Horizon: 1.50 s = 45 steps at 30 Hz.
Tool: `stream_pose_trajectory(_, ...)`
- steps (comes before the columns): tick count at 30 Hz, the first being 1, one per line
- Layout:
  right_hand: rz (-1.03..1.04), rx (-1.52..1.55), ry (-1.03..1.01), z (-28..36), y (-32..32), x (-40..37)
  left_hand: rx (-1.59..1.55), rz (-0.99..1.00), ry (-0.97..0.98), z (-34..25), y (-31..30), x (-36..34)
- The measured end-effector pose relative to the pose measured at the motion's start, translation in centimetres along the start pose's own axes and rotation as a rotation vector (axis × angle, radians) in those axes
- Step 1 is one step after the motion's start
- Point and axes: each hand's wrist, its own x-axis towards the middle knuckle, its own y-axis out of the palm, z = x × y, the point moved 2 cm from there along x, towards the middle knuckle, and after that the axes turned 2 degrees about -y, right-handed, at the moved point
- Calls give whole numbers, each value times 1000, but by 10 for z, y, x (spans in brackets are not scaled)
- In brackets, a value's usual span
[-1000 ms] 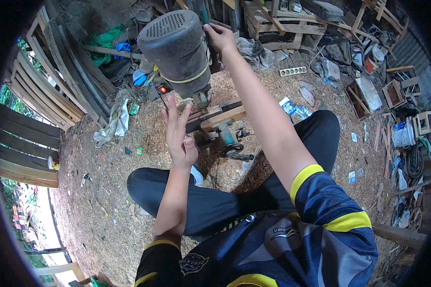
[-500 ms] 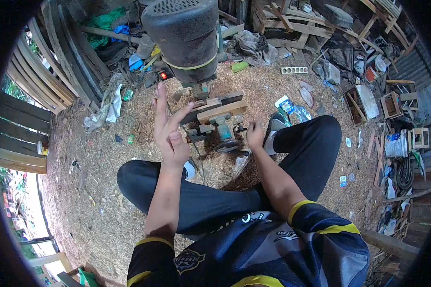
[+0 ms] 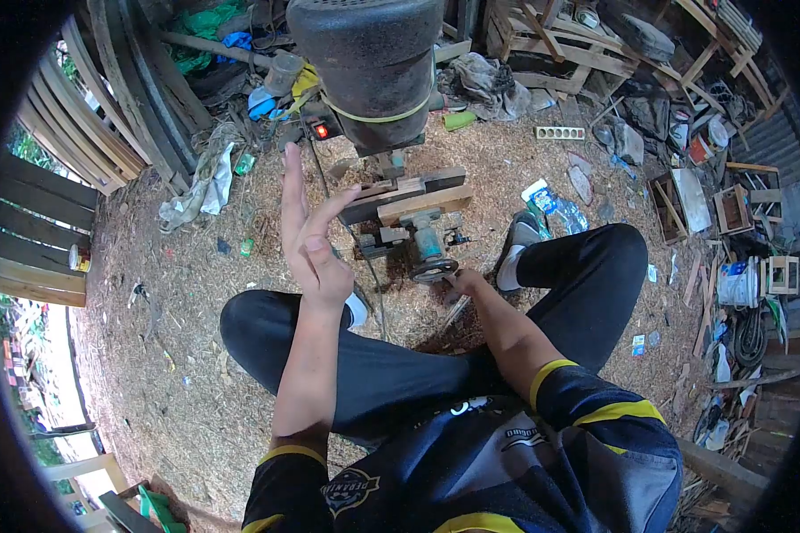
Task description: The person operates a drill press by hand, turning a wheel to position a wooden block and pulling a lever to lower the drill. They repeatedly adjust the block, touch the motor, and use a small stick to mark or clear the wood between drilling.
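Your left hand (image 3: 316,258) is raised, fingers (image 3: 294,186) apart; your right hand (image 3: 465,282) sits at the handwheel's four o'clock, its clamp unclear. Wooden slats (image 3: 87,133) stand at ten, beyond the shavings-strewn floor (image 3: 164,373).

Dull, dark metal is shown by the motor housing (image 3: 364,84), and dark metal by the handwheel (image 3: 428,276). The block (image 3: 425,204) is formed of pale, bare wood. The floor (image 3: 169,355) is covered with rough wood shavings. Matt cloth is worn as trousers (image 3: 400,382); glossy, clear plastic is seen in the crumpled packaging (image 3: 567,215) at right.
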Motion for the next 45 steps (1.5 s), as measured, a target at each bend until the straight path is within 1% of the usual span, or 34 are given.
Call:
stream_pose_trajectory(3, 14, 133, 42, -24, 33, 33, -21, -11, -21, 5, -1, -2)
stream_pose_trajectory(6, -37, 286, 31, -1, 16, -5, -29, -34, -11, 8, -2, -1)
stream_pose_trajectory(9, 62, 263, 63, 6, 6, -8, -16, -43, -17, 11, -4, -2)
stream_pose_trajectory(11, 45, 233, 69, 4, 7, -5, -5, -44, -23, 13, -4, -2)
stream_pose_trajectory(13, -55, 203, 62, -10, 26, 13, -20, -49, -38, 12, -3, -2)
stream_pose_trajectory(16, -165, 324, -13, -14, 28, 4, -32, -54, -42, 11, 0, -2)
stream_pose_trajectory(19, -164, 248, 60, -14, 27, 9, -16, -37, -46, 7, -1, -1)
stream_pose_trajectory(23, -165, 233, 30, -13, 25, 5, -34, -46, -65, 5, -2, -1)
stream_pose_trajectory(25, -161, 225, 12, -7, 19, -2, -32, -51, -50, 5, -3, -1)
stream_pose_trajectory(28, -141, 120, 59, 15, -6, -31, -42, -59, -49, 3, -4, 0)
stream_pose_trajectory(31, -65, 51, 142, 34, -28, -54, -49, -69, -85, -5, 0, 1)
stream_pose_trajectory(34, -66, -10, 188, 43, -33, -60, -27, -39, -41, -2, -5, -1)
stream_pose_trajectory(37, -124, -45, 151, 51, -39, -71, -40, -34, -10, 1, -6, -2)
stream_pose_trajectory(38, -108, -37, 155, 51, -37, -72, -55, -40, -12, 0, -5, -3)
stream_pose_trajectory(40, -85, -28, 162, 46, -35, -64, -89, -50, -24, 0, -4, -3)
stream_pose_trajectory(41, -93, 7, 98, 35, -26, -47, -85, -55, -24, 0, -4, -2)
stream_pose_trajectory(42, -100, 43, 32, 7, -2, -13, -82, -60, -25, 0, -4, -1)
stream_pose_trajectory(43, -107, 79, -34, -9, 11, 5, -57, -65, -23, -1, -5, -2)
stream_pose_trajectory(45, -38, 68, 2, -12, 7, 3, 9, -64, 2, -4, -7, -1)
